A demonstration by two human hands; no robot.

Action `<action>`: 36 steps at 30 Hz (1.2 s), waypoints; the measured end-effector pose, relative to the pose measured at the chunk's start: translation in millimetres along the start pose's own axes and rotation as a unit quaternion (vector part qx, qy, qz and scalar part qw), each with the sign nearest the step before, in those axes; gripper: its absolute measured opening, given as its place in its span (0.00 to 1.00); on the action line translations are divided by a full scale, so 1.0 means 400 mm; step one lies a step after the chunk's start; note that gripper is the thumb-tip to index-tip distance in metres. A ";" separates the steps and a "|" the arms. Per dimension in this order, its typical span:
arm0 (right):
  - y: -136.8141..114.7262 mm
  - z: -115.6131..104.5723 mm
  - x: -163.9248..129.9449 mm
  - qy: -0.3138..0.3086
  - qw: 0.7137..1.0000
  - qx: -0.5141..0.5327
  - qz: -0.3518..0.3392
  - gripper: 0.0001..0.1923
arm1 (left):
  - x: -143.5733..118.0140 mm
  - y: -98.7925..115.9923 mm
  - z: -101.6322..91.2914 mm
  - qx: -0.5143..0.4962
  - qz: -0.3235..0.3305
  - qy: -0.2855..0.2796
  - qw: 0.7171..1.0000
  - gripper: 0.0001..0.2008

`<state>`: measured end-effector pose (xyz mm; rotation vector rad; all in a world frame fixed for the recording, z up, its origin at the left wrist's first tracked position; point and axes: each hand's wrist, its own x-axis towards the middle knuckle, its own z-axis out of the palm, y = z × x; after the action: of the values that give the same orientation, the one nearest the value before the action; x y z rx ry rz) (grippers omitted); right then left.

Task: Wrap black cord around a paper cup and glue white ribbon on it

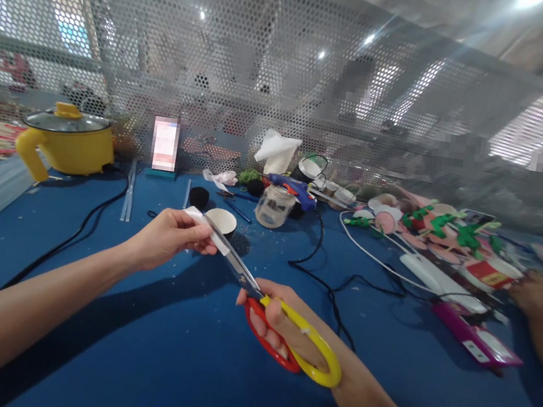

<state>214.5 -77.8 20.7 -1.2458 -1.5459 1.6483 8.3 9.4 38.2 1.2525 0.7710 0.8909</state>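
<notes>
At the blue felt-covered desk [170, 351], your left hand [168, 236] pinches a small white strip of paper-like material [207, 227] between thumb and fingertips, holding it above the desk at centre frame. Your right hand [284, 330] has its grip threaded through the red and yellow loops of a pair of steel-bladed scissors [280, 319], whose blades run toward 10 o'clock and meet the strip. The blades look nearly closed on it, so the cut appears under way rather than finished; the strip is in one piece as far as shows. A small white cup [221, 221] stands just behind the strip at 12 o'clock. Another person's hand [534, 294] rests at 3 o'clock.
</notes>
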 end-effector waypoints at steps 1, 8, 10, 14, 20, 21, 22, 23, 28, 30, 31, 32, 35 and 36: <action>-0.001 0.000 -0.002 -0.002 1.000 -0.002 -0.004 0.36 | 0.000 0.001 0.000 0.002 0.001 -0.001 1.000 0.05; -0.020 0.001 -0.013 -0.007 1.000 0.009 0.001 0.28 | 0.000 0.011 -0.005 0.022 0.013 -0.012 1.000 0.05; -0.020 -0.001 -0.011 -0.011 1.000 -0.002 0.002 0.29 | -0.001 0.013 -0.005 0.028 0.006 -0.014 0.999 0.05; -0.011 -0.006 -0.005 -0.024 0.999 -0.023 -0.015 0.33 | -0.002 0.012 -0.005 0.049 -0.006 -0.022 0.999 0.05; -0.003 0.000 -0.001 -0.019 1.000 0.009 -0.010 0.33 | -0.002 0.001 -0.008 0.052 -0.015 -0.019 0.998 0.08; -0.002 0.001 -0.001 -0.017 1.000 0.013 -0.007 0.33 | -0.002 0.000 -0.007 0.050 -0.017 -0.020 0.998 0.08; 0.000 0.002 0.000 -0.017 1.000 0.018 -0.001 0.32 | -0.002 -0.001 -0.005 0.047 -0.019 -0.020 0.998 0.08; 0.002 0.003 0.000 -0.017 1.000 0.023 0.004 0.32 | -0.003 -0.001 -0.003 0.046 -0.020 -0.019 0.999 0.08; 0.005 0.011 -0.001 -0.013 0.999 0.044 -0.010 0.32 | -0.005 -0.002 0.000 0.039 -0.025 -0.006 0.999 0.08; 0.002 0.014 -0.002 -0.006 0.999 0.043 -0.009 0.33 | -0.004 -0.002 -0.001 0.032 -0.024 -0.002 0.999 0.08; 0.000 0.014 -0.001 -0.002 0.999 0.040 -0.005 0.33 | -0.004 -0.003 -0.002 0.030 -0.023 -0.001 0.999 0.08; -0.001 0.014 -0.001 -0.002 0.999 0.037 -0.001 0.33 | -0.003 -0.003 -0.002 0.030 -0.023 -0.002 0.999 0.08; -0.004 0.011 0.001 -0.011 1.000 0.023 -0.004 0.36 | -0.003 -0.001 0.002 0.037 -0.029 -0.007 0.999 0.08; -0.005 0.011 0.002 -0.011 1.000 0.019 -0.007 0.36 | -0.003 0.000 0.004 0.038 -0.030 -0.008 0.999 0.08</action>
<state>210.1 -78.8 22.2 -1.1992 -1.5258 1.6789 9.0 7.5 38.3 1.2958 0.8321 0.8086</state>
